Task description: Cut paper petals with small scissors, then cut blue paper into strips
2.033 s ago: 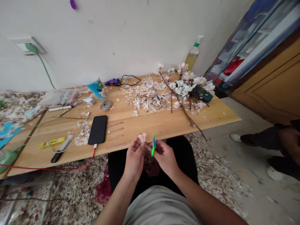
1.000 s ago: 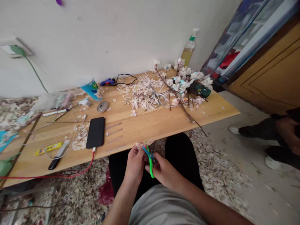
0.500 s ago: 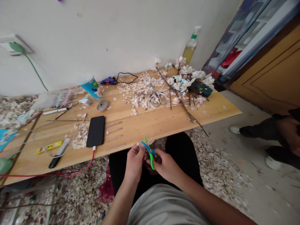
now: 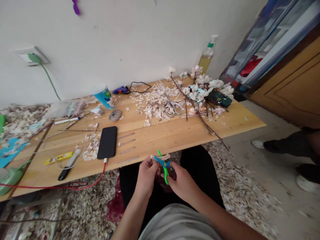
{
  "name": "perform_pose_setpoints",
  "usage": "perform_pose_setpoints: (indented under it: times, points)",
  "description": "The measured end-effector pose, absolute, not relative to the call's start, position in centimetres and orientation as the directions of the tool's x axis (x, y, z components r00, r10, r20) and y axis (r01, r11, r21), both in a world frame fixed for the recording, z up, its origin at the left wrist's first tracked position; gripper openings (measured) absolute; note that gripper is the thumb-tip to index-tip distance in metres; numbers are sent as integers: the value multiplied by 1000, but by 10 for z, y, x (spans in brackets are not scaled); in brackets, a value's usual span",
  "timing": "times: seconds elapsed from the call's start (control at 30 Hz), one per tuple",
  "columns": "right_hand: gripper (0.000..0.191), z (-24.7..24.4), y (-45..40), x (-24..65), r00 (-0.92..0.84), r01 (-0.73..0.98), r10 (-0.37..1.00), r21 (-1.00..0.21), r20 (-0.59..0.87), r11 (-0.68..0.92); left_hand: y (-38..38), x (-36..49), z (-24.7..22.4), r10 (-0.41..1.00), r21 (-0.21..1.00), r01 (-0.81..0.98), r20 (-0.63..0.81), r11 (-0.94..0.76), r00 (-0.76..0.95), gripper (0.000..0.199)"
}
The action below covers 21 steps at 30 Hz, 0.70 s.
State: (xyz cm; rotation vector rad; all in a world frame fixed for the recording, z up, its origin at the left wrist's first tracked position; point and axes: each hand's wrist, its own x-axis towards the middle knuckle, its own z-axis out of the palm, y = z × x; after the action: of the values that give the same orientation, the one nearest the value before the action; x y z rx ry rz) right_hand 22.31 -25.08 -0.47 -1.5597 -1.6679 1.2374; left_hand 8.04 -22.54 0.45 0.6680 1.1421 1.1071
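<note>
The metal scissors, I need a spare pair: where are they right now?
In the head view the metal scissors lie on the wooden table, right of centre, between the petal scraps and the flower branch.

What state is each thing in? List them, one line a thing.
Green scissors: blades open, in the right hand.
Pale petal piece: pinched by the left hand, between the blades.
Phone: screen dark, red cable plugged in.
Silver scissors: lying on the table, unheld.
Bottle: upright, capped.

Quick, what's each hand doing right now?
Left hand: closed, pinching a small pale petal piece.
Right hand: closed on the green and blue scissors.
</note>
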Motion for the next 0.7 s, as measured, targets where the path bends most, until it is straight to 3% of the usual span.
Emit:
perform_pose_setpoints:
  times: [0.7]
  points:
    - [7,-14,-244,225,-173,538,961,-838,-214,-90,-220,76,2,911,850,-356,-412,389,12,29]
